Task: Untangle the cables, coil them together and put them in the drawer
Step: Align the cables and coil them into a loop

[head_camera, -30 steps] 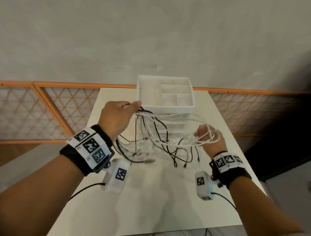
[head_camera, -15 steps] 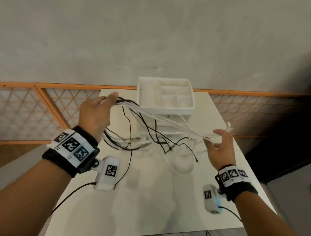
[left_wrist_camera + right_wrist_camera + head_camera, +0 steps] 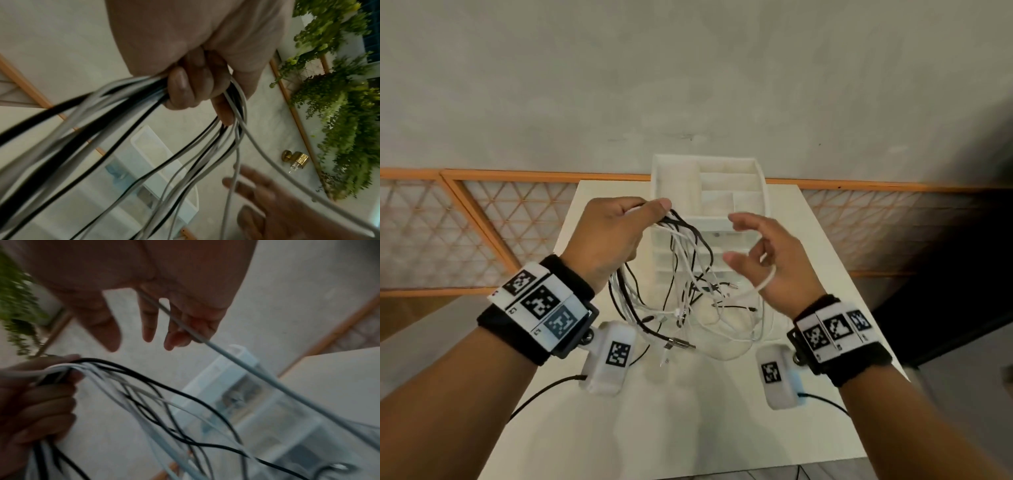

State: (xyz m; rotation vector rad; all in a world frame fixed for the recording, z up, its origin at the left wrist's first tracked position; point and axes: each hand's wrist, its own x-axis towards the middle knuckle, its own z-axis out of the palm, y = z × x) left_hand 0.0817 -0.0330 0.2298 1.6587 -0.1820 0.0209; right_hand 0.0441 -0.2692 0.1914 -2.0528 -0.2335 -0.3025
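Left hand [image 3: 616, 236]: raised in front of the drawer unit [image 3: 714, 219], to its left; fingers [image 3: 180, 87] curled tight round a bundle of black and white cables [image 3: 688, 274].
Right hand [image 3: 774, 260]: raised in front of the drawer unit, to its right; fingers [image 3: 149, 321] spread and loose, gripping nothing; one white cable [image 3: 226, 353] draped across the palm.
Cables: gathered at the left hand, hanging in tangled loops in front of the drawer unit, loose plug ends trailing onto the table [image 3: 688, 428].
Drawer unit: white, at the table's far edge by the wall; open compartments on top; drawer fronts mostly hidden behind the cables.
Table: white, carrying the drawer unit; orange lattice rail [image 3: 482, 222] behind it.
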